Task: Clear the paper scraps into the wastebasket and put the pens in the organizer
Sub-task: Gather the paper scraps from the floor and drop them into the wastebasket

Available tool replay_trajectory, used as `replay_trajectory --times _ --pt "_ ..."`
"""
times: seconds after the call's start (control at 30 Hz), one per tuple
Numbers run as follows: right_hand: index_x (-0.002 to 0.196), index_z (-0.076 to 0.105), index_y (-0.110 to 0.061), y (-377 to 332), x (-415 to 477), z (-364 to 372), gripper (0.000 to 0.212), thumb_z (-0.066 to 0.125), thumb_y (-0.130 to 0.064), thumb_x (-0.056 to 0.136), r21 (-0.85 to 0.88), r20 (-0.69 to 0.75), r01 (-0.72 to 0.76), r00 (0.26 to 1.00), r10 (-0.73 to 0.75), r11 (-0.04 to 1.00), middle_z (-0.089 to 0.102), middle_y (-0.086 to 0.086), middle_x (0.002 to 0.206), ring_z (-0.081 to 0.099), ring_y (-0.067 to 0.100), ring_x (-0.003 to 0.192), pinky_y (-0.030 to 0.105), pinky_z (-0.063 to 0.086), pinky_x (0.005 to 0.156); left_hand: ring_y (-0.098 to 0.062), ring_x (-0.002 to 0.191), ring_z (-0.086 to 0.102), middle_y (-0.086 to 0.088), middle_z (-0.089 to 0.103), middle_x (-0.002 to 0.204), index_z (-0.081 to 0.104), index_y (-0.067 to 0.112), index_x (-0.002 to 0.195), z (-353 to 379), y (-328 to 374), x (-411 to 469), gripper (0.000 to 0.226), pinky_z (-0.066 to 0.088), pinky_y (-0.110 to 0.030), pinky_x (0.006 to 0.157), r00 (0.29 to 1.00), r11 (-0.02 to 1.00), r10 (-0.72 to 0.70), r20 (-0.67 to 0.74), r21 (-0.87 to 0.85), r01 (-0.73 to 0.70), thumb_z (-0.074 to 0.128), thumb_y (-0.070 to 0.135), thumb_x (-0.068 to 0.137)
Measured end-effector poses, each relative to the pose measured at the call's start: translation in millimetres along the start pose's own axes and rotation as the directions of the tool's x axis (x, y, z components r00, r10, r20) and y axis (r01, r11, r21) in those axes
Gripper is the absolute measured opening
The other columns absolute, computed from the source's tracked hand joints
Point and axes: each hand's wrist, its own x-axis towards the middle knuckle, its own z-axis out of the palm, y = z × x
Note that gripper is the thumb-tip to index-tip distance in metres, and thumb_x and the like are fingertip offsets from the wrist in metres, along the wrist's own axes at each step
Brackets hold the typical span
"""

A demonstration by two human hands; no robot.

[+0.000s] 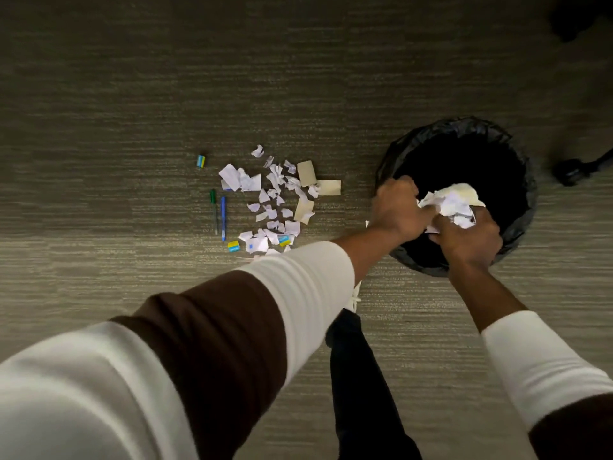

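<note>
Dumping a bundle of paper scraps (451, 202) over the wastebasket (517, 180), left hand (396, 207) and right hand (467, 239) cupped shut around it so nothing spills.

Still on carpet (132, 94): loose scrap pile (275, 200), uncounted, maybe thirty-odd; two pens, green pen (214, 210) beside blue pen (223, 218); three blue-yellow bits. Organizer not visible.

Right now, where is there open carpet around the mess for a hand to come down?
Open carpet lies left of the green pen and blue pen, and beyond the paper scraps. A bare strip separates the scraps from the wastebasket. The scrap pile itself is crowded, and both hands fill the basket mouth.
</note>
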Motion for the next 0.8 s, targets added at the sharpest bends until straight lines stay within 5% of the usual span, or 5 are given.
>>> replay_trajectory --times 0.1,0.2,0.37,0.57,0.8 --pt "0.125 0.069 -0.024 2 5 -2 0.055 0.076 -0.043 0.074 0.075 0.066 -0.149 0.987 0.144 0.986 0.074 0.005 0.109 0.075 0.027 0.08 0.044 0.065 0.077 -0.031 0.128 0.058 -0.013 0.06 0.135 0.066 0.019 0.137 10 3 -1 0.076 0.049 -0.035 0.102 0.996 1.0 0.027 0.083 0.012 -0.028 0.081 0.057 0.073" --pt "0.127 0.065 -0.025 8 16 -2 0.067 0.069 -0.05 0.064 0.051 0.022 -0.2 0.98 0.199 0.979 0.071 0.007 0.115 0.076 0.034 0.095 0.052 0.065 0.082 -0.027 0.127 0.061 -0.01 0.064 0.134 0.073 0.021 0.128 9 3 -4 0.063 0.051 -0.034 0.102 0.995 0.996 0.083 0.046 0.016 -0.084 0.081 0.056 0.077" --pt "0.113 0.067 -0.016 -13 -8 -9 0.032 0.075 -0.023 0.083 0.093 -0.087 0.222 0.973 -0.215 0.971 0.07 0.009 0.115 0.072 0.02 0.093 0.043 0.06 0.09 -0.024 0.092 0.072 -0.003 0.074 0.103 0.075 0.021 0.087 -6 -16 -14 0.013 0.06 -0.035 0.081 0.989 0.995 0.098 -0.11 -0.021 -0.101 0.076 0.034 0.087" --pt "0.099 0.071 -0.017 -72 -55 41 0.01 0.072 -0.014 0.089 0.19 0.026 0.576 0.807 -0.59 0.795 0.069 0.007 0.104 0.07 0.02 0.084 0.038 0.059 0.08 -0.032 0.081 0.071 -0.008 0.076 0.086 0.073 0.02 0.089 -53 -106 -19 0.02 0.061 -0.041 0.074 0.968 0.993 -0.099 -0.232 0.046 0.113 0.065 0.037 0.095" --pt "0.137 0.056 -0.031 -109 -71 195 0.074 0.074 -0.071 0.078 -0.171 0.526 0.631 0.707 -0.472 0.756 0.062 0.01 0.138 0.063 0.034 0.123 0.046 0.057 0.096 -0.039 0.139 0.046 -0.02 0.053 0.145 0.051 0.008 0.14 -92 -270 -11 0.086 0.047 -0.051 0.106 0.882 0.835 -0.405 -0.243 0.296 0.465 0.067 0.072 0.084"
